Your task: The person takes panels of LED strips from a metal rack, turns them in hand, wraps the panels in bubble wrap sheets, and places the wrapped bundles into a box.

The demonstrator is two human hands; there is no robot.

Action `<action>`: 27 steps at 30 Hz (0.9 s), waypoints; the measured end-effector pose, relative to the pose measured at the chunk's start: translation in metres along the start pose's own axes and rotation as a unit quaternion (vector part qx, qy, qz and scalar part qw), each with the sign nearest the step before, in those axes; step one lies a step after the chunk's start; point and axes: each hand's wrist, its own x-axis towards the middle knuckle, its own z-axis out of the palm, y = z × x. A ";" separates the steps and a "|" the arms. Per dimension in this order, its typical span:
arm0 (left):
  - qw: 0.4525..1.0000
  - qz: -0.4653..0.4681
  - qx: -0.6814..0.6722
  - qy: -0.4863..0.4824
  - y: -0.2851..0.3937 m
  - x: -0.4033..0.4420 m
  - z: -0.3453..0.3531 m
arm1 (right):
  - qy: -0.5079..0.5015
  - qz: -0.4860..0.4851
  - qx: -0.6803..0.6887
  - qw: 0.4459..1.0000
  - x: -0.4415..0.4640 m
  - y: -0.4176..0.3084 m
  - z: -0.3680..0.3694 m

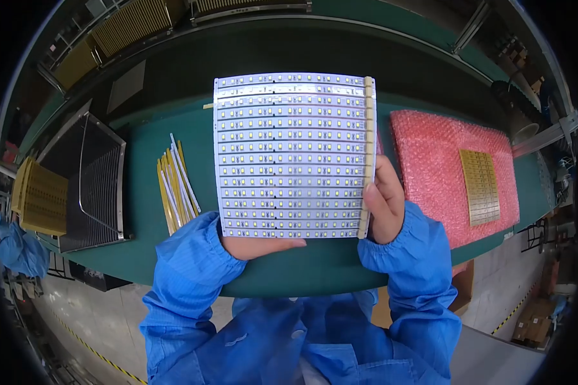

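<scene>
Between my two hands I hold up a white LED circuit board panel (295,153), its rows of small yellowish LEDs facing me. One upper row shines brighter than the others. A cream-coloured strip (369,154) runs down its right edge. My left hand (263,247) grips the lower left corner, thumb along the bottom edge and the other fingers hidden behind. At the right edge, my right hand (386,204) closes on the panel, thumb near the cream strip. Left of the panel, several thin white and yellow strips (178,183) lie on the green table (302,273).
Pink bubble wrap (424,173) lies at the right with a yellow board (480,187) on top. On the left stands a black slotted rack (103,183) beside yellow boards (42,199). More racked yellow boards (131,29) are at the back. A metal post (549,135) stands far right.
</scene>
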 end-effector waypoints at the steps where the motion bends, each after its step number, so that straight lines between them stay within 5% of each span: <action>1: 1.000 0.000 -0.011 0.007 0.000 0.000 -0.001 | -0.003 -0.005 0.010 1.000 0.001 0.002 0.000; 12: 0.996 0.002 -0.088 0.010 -0.002 -0.003 0.001 | 0.006 0.023 0.016 1.000 0.003 0.007 0.000; 14: 0.992 -0.002 -0.113 0.060 -0.003 -0.010 0.003 | -0.002 0.003 0.031 1.000 0.004 0.015 -0.001; 15: 0.953 0.017 -0.211 0.217 0.004 -0.009 0.020 | -0.005 0.004 0.032 0.999 0.005 0.018 -0.001; 18: 0.902 -0.019 -0.368 0.224 -0.002 -0.009 0.004 | -0.003 -0.004 0.008 1.000 0.011 0.020 0.000; 22: 0.883 0.045 -0.319 0.342 -0.005 -0.009 -0.007 | 0.152 0.115 0.125 0.974 0.023 0.012 -0.031; 25: 0.882 0.020 -0.311 0.354 0.001 -0.012 -0.011 | 0.052 0.146 0.149 0.977 0.022 0.017 -0.040; 27: 0.895 -0.017 -0.310 0.321 0.007 -0.014 -0.015 | 0.081 0.069 0.005 0.994 0.020 0.026 -0.031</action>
